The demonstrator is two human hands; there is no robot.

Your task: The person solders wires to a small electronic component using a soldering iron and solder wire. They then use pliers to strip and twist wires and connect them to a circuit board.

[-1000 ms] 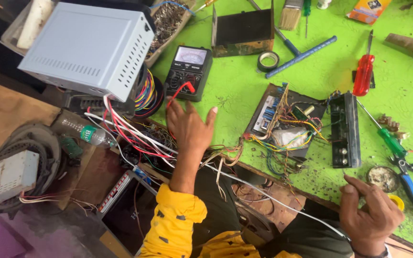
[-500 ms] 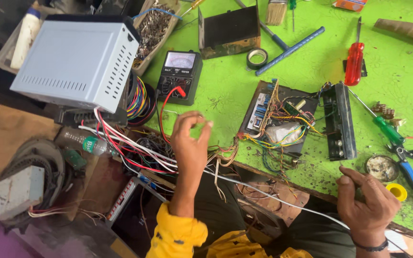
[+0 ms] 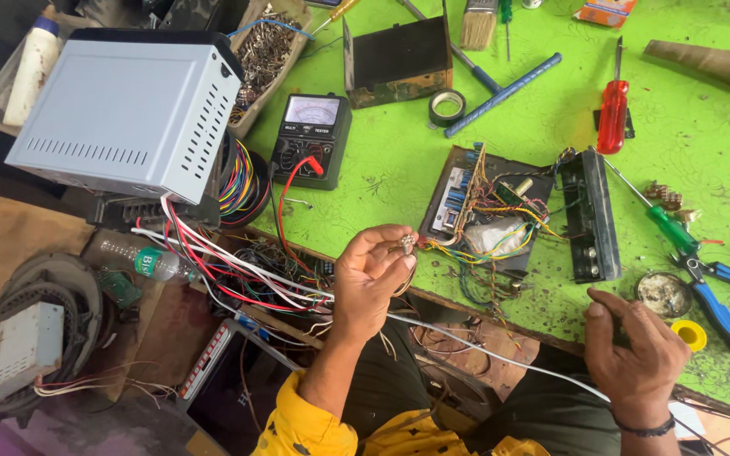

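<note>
I see a small metal connector (image 3: pixel 406 245) pinched between the thumb and fingertips of the left hand (image 3: pixel 371 279), held just above the near edge of the green table (image 3: pixel 390 169). A white cable (image 3: pixel 500 359) runs from that hand, across the lap, to the right hand (image 3: pixel 635 355). The right hand hovers at the table edge with fingers curled toward the thumb; I cannot tell whether it grips the cable.

Just beyond the connector lies an opened circuit chassis (image 3: pixel 487 211), its coloured wires spilling toward the left hand. A black faceplate (image 3: pixel 591 215) lies against the right side of the chassis. Open green surface remains between the chassis and the analog multimeter (image 3: pixel 310 139), and further room lies right of the red screwdriver (image 3: pixel 612 114). The multimeter's red lead (image 3: pixel 293 181) trails over the near edge.

Near the right hand, a round tin (image 3: pixel 662 293) holds a dark residue, and a yellow solder spool (image 3: pixel 689 334) sits just beside it. Blue-handled pliers (image 3: pixel 724 295) and a green screwdriver (image 3: pixel 669 228) lie close by.

At the far left, a grey metal casing (image 3: pixel 120 110) overhangs the table edge, with red and white wires (image 3: pixel 213 262) hanging below it. Behind it, a tray (image 3: pixel 268 51) holds small metal parts. A black open box (image 3: pixel 399 59) stands beyond a roll of black tape (image 3: pixel 447 107).
</note>
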